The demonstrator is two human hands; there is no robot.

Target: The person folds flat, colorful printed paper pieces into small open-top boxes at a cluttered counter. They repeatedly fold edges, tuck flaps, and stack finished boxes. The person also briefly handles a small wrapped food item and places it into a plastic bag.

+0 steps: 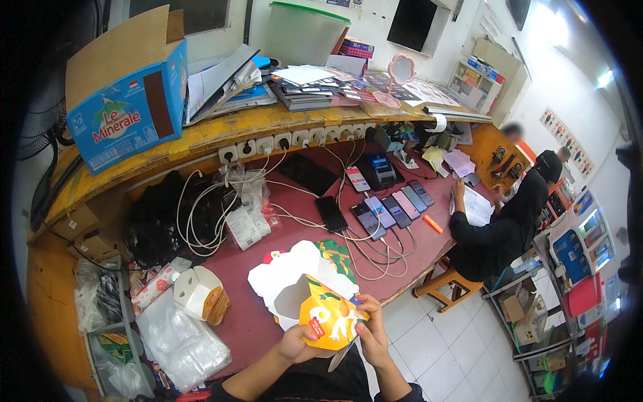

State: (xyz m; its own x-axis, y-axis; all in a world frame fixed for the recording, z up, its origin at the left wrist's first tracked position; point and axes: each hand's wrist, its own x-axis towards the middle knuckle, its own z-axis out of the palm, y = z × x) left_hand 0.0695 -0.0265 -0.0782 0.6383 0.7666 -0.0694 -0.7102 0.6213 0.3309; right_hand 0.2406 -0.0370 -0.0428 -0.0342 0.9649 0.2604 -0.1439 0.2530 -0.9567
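Near the table's front edge I hold a yellow printed paper food box (323, 307) that is partly folded, with its grey-white inside showing on the left. My left hand (299, 344) grips its lower left corner. At its right edge, my right hand (372, 328) has fingers and thumb closed on the card. Just behind lie flat card box blanks (271, 276), white side up, beside a green patterned piece (337, 257). A stack of formed paper boxes (194, 295), white inside and yellow-orange outside, sits to the left.
Clear plastic bags (184, 345) and a grey crate (107, 355) lie at the left. Several phones (395, 209) with white charging cables (375, 258) cover the table's far right. A blue carton (130, 107) stands on the raised shelf. A seated person (499, 228) holds paper at the right.
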